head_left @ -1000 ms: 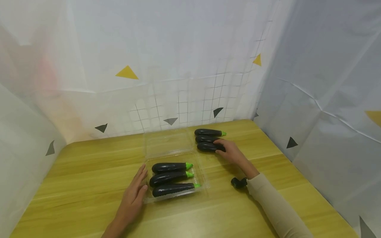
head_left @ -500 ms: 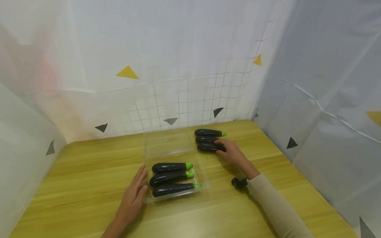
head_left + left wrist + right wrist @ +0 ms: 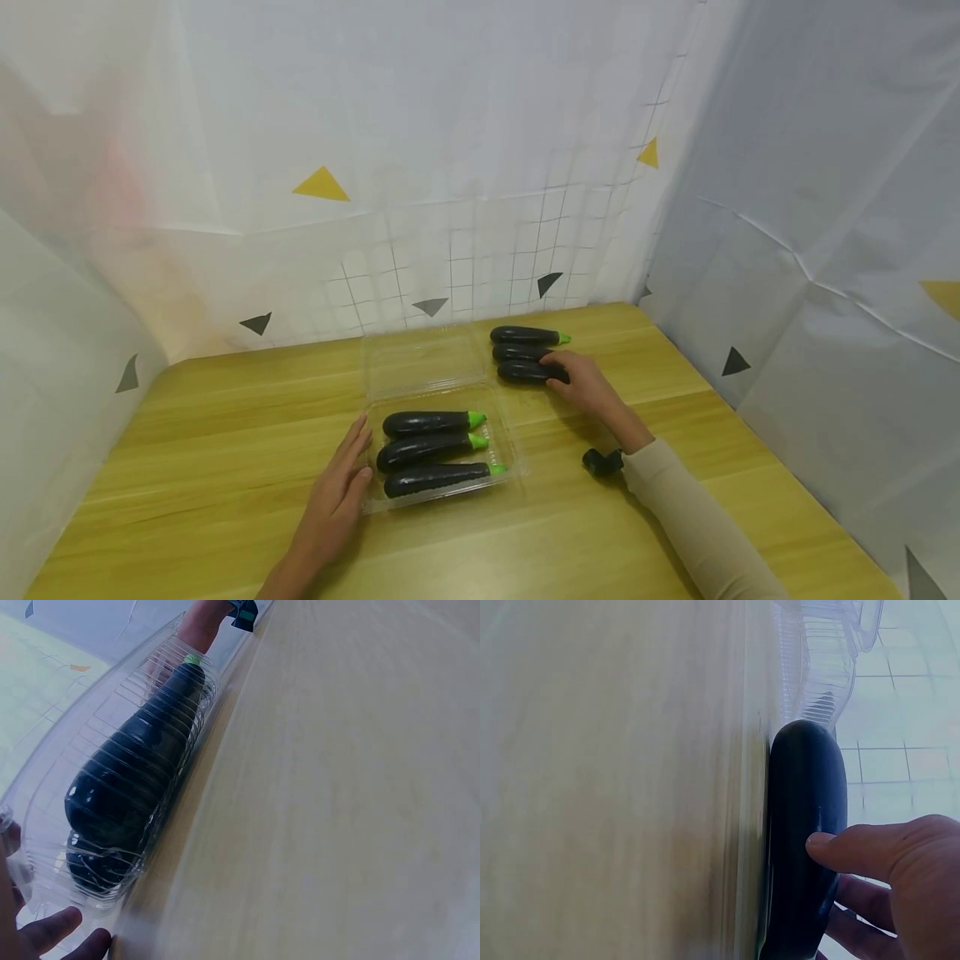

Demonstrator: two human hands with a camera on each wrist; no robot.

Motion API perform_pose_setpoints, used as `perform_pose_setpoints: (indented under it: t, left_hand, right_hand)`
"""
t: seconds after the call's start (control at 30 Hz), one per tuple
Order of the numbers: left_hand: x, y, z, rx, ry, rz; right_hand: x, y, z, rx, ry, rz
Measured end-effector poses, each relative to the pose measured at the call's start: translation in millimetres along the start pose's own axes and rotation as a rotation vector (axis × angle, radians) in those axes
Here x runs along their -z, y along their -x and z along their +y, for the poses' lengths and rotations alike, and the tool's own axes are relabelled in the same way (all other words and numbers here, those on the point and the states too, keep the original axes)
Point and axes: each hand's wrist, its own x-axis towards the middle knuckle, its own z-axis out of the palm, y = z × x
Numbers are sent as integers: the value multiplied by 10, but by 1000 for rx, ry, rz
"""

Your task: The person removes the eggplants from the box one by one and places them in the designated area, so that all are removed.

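This looks like a small test booth set up for filming, not a real kitchen or shop. Thin white plastic sheets (image 3: 450, 125) with yellow and grey triangles hang on three sides like walls. One sheet has a grey grid of squares (image 3: 487, 267). They close in a yellow wooden counter (image 3: 225, 433).

Glossy dark-skinned eggplants (image 3: 431, 423); clear ribbed plastic clamshell tray (image 3: 510, 454); smooth, faintly shiny wood-grain table (image 3: 225, 433); creased white plastic sheeting (image 3: 810, 208) behind.
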Motion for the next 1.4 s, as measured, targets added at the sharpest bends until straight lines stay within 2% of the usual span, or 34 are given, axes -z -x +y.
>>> perform_pose_setpoints:
  t: [1.4]
  left_hand:
    - [-13,4,-29,0,-10,0]
  right_hand:
    - [-57,-18,-57,15,18,-9]
